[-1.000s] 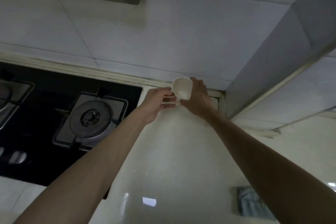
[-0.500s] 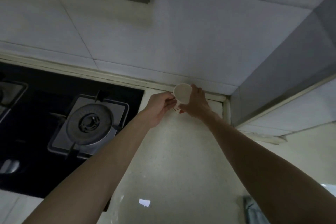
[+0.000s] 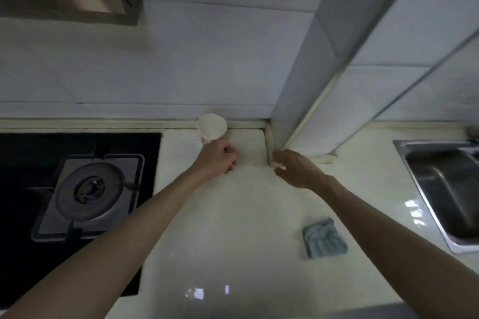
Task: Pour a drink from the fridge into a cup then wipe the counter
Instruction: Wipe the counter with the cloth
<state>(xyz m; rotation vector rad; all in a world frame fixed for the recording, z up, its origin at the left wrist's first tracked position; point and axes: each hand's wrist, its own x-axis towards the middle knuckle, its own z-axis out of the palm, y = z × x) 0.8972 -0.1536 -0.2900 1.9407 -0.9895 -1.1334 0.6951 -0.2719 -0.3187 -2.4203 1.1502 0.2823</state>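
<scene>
Now the left hand curls round the white cup, holding it at the back of the counter, close to the wall and right of the stove. The right hand hovers apart, fingers loose and empty, with a blue cloth lying beside that forearm.

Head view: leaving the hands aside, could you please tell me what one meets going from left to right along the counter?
Burner → cup → cloth → sink.
</scene>
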